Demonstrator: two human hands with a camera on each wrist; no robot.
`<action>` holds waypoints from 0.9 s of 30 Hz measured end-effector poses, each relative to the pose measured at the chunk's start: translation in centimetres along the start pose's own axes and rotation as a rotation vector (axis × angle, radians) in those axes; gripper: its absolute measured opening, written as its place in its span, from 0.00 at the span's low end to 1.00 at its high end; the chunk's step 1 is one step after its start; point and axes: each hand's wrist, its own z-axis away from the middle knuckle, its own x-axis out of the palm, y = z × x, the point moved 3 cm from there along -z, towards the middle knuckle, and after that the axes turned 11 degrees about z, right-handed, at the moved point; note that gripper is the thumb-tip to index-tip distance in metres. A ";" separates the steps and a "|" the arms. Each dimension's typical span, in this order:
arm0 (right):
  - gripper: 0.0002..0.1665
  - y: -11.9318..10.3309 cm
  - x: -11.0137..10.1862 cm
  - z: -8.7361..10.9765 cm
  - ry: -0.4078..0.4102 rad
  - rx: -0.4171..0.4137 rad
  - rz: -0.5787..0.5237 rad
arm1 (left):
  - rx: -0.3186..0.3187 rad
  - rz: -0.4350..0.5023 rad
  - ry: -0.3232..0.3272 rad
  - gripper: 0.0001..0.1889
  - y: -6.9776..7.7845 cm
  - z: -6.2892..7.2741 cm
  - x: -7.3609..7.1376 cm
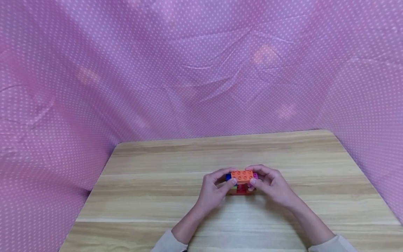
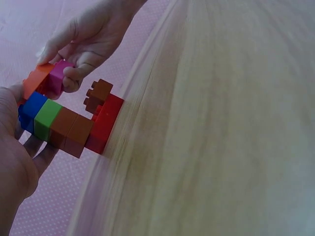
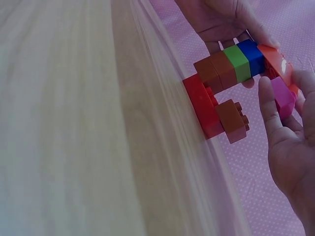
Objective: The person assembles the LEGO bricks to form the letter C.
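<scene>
A long orange brick (image 1: 241,176) tops a toy-brick structure on the table. My left hand (image 1: 212,190) grips its left end between thumb and fingers, beside the blue brick (image 2: 32,110). At the other end, my right hand (image 1: 277,185) pinches the orange brick, with fingers against a magenta brick (image 3: 283,96) fixed under it. Below the blue brick come a green brick (image 3: 237,64) and two brown bricks (image 2: 70,130), stacked on one end of a long red brick (image 3: 202,105). A single brown brick (image 3: 230,120) stands on the red brick's other end, apart from the magenta one.
The structure rests on a wood-grain table (image 1: 151,203) with rounded far corners. Pink dotted cloth (image 1: 195,70) hangs behind the table and along both sides.
</scene>
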 end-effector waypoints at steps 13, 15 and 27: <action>0.20 0.2 0.1 -0.6 0.034 -0.004 -0.001 | 0.011 -0.012 -0.007 0.15 0.0 -0.7 -0.5; 0.20 0.2 0.1 -0.6 0.038 0.000 -0.004 | 0.011 -0.011 -0.010 0.15 0.0 -0.8 -0.6; 0.20 0.4 0.0 -1.3 0.021 0.014 0.016 | -0.009 -0.019 -0.027 0.15 -0.3 -1.5 -1.2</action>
